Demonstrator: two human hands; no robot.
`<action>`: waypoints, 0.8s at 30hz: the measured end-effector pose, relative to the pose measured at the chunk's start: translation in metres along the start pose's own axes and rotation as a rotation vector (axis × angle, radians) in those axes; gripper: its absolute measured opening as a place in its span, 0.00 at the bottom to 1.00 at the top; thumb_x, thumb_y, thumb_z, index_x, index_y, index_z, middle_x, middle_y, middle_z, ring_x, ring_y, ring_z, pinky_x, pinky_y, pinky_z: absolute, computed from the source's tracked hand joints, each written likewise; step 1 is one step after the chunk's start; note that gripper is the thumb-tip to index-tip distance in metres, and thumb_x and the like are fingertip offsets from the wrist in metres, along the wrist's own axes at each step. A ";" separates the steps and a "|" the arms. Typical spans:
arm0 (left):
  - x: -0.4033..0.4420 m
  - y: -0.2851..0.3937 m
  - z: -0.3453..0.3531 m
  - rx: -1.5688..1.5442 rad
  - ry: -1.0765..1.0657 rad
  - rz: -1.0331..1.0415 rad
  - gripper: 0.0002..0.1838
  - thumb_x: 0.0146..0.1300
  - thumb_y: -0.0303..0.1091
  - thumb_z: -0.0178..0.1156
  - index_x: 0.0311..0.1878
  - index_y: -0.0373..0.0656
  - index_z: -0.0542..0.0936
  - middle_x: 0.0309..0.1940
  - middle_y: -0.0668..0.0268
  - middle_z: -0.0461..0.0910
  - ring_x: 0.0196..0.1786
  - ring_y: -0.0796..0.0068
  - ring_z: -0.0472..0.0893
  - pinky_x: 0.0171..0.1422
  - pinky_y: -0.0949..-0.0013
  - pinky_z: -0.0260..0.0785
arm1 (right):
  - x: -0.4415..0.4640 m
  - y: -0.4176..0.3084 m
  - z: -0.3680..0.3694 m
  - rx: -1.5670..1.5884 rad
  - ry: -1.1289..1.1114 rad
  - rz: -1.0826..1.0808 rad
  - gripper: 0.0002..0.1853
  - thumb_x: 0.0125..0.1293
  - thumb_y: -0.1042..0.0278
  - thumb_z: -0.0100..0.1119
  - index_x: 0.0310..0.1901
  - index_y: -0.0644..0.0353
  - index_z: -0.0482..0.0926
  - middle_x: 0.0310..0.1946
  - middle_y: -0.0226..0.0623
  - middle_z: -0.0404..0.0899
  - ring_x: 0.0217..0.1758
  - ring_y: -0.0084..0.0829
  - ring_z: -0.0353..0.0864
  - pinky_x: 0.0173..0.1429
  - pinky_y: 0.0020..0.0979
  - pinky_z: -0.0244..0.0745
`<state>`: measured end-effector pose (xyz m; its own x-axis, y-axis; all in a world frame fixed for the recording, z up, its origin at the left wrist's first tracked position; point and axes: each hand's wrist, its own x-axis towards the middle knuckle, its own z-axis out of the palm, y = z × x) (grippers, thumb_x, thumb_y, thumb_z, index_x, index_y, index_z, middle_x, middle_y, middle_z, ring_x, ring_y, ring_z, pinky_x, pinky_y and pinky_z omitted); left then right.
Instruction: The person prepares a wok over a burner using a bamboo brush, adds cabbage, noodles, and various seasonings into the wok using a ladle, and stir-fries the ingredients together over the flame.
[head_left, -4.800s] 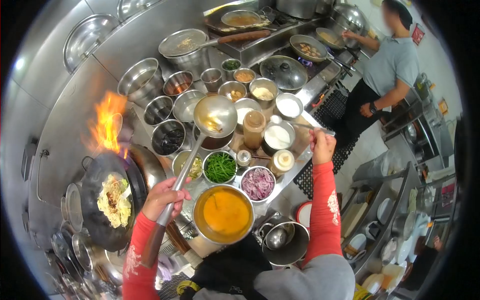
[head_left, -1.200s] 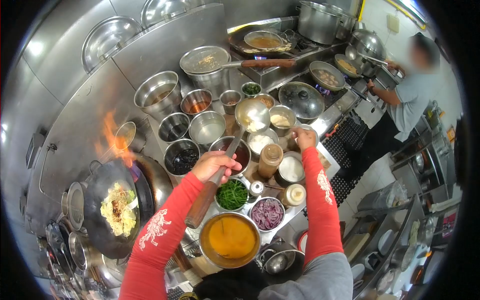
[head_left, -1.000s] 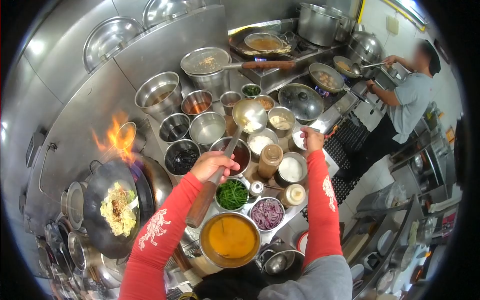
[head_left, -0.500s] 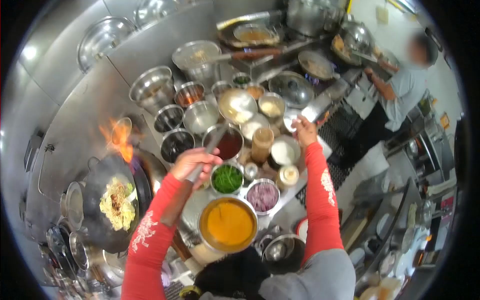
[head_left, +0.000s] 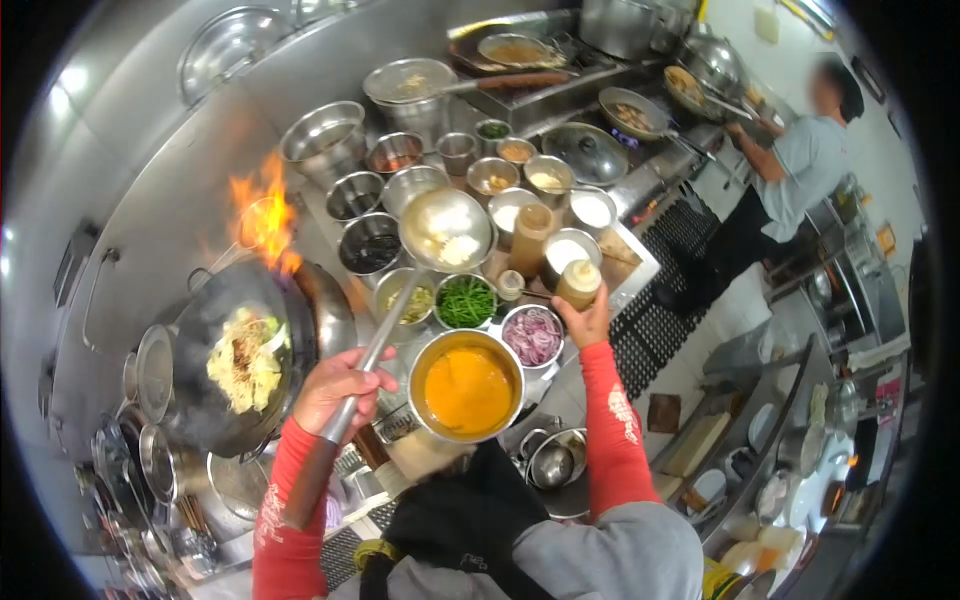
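My left hand is closed around the long handle of a metal ladle, which has a dark wooden end. The ladle's broad bowl holds a pale, creamy-white clump and hangs over the seasoning pots. With its fingers wrapped round it, my right hand grips a squeeze bottle with a pale top, at the counter's right side. Beside that hand lies a bowl of sliced red onion. A pot of orange liquid stands between my forearms. In the wok at left sits a yellowish, egg-like mass with brown seasoning.
Tall flames rise behind the wok. Chopped green vegetables and a taller brown squeeze bottle stand among several metal pots. A co-worker handles a pan at the far right, near a black floor mat.
My right hand has come down from the far seasoning pots onto the squeeze bottle. The ladle has shifted with my left hand, its bowl now nearer the middle. The flames have grown taller.
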<state>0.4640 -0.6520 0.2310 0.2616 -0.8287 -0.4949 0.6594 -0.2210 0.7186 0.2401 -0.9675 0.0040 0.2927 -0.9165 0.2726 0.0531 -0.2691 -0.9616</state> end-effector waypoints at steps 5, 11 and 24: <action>-0.025 -0.011 -0.007 0.083 -0.028 -0.008 0.26 0.58 0.24 0.59 0.60 0.29 0.67 0.36 0.53 0.80 0.21 0.81 0.74 0.20 0.79 0.64 | 0.020 -0.137 0.021 -1.054 -0.345 -0.377 0.43 0.42 0.53 0.75 0.63 0.56 0.69 0.45 0.47 0.76 0.49 0.48 0.74 0.55 0.45 0.67; -0.035 -0.018 -0.017 0.171 -0.036 -0.007 0.24 0.59 0.25 0.60 0.59 0.31 0.68 0.37 0.54 0.80 0.22 0.82 0.75 0.21 0.79 0.66 | 0.024 -0.188 0.047 -1.451 -0.542 -0.541 0.41 0.42 0.52 0.74 0.62 0.46 0.69 0.44 0.37 0.77 0.51 0.41 0.75 0.55 0.45 0.67; -0.042 -0.023 0.011 0.164 -0.177 -0.064 0.22 0.61 0.26 0.60 0.57 0.31 0.69 0.35 0.55 0.81 0.22 0.82 0.75 0.21 0.80 0.68 | 0.016 -0.193 0.002 -1.585 -0.483 -0.464 0.30 0.43 0.56 0.73 0.52 0.47 0.75 0.41 0.36 0.79 0.50 0.40 0.77 0.53 0.44 0.70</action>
<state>0.4300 -0.6173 0.2405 0.0857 -0.8842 -0.4591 0.5437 -0.3446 0.7653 0.2363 -0.9293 0.1942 0.7809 -0.5985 0.1789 -0.6246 -0.7446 0.2355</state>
